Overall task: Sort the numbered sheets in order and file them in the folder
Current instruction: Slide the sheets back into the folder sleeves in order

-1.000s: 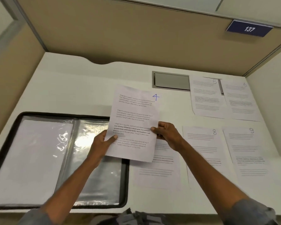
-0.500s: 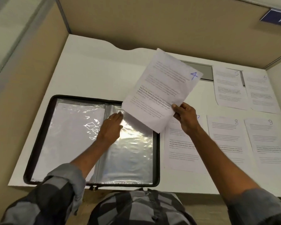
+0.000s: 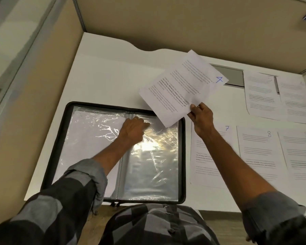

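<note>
A black zip folder [image 3: 65, 138] lies open on the white desk, showing clear plastic sleeves; the left sleeve holds a white sheet. My left hand [image 3: 133, 129] rests at the top of the right sleeve near the spine, fingers pinching the plastic edge. My right hand [image 3: 200, 115] holds sheet 4 [image 3: 182, 85] by its lower corner, tilted in the air above the folder's top right corner. Sheets 7 [image 3: 208, 167], 8 [image 3: 260, 152] and 9 [image 3: 300, 156] lie flat in a row to the right.
Two more sheets [image 3: 261, 96] lie at the back right, with a pen [image 3: 276, 84] between them. A grey cable hatch [image 3: 231, 75] is set in the desk [image 3: 104, 82] behind sheet 4. Beige partition walls enclose the desk on three sides.
My left hand let go of sheet 4 and moved down to the folder's right sleeve. My right hand alone lifted the sheet up and tilted it. The camera view shifted left and down.
</note>
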`<state>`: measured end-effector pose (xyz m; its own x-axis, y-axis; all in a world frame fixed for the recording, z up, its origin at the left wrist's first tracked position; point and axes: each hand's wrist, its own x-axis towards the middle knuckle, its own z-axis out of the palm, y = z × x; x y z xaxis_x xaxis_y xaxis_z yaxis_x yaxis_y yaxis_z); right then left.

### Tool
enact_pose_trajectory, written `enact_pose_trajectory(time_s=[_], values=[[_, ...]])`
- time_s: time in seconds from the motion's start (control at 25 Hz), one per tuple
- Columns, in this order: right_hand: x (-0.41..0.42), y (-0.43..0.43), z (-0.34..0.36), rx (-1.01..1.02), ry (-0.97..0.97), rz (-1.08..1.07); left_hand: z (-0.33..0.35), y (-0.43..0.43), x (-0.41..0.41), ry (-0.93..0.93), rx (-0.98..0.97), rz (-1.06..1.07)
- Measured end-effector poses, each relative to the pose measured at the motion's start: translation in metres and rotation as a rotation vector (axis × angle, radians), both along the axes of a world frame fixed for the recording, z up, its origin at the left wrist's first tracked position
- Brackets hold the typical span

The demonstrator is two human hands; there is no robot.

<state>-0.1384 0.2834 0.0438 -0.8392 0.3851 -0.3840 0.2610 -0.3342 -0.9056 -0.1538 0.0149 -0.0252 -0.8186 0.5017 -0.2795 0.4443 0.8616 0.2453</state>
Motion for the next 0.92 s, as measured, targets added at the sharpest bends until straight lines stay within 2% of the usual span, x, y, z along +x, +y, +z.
enact_pose_trajectory(time_s=[0.12,0.32,0.44,0.68,0.84,0.92], values=[[-0.016,-0.008,-0.003,0.002,0.010,0.002,-0.008,-0.004,-0.011,-0.044,0.013,-0.043],[-0.041,-0.015,-0.006,0.023,0.023,0.005,-0.014,-0.014,-0.028,0.094,0.248,-0.201],[-0.054,-0.022,-0.010,0.052,0.006,0.045,-0.014,-0.020,-0.036,0.047,0.341,-0.299],[-0.064,-0.027,-0.014,0.093,-0.004,0.173,-0.006,-0.015,-0.049,-0.054,0.337,-0.326],[-0.076,-0.027,-0.012,0.103,0.021,0.174,-0.002,-0.014,-0.054,-0.136,0.401,-0.284],[-0.083,-0.027,-0.010,0.089,0.039,0.148,-0.002,-0.017,-0.054,-0.116,0.447,-0.277]])
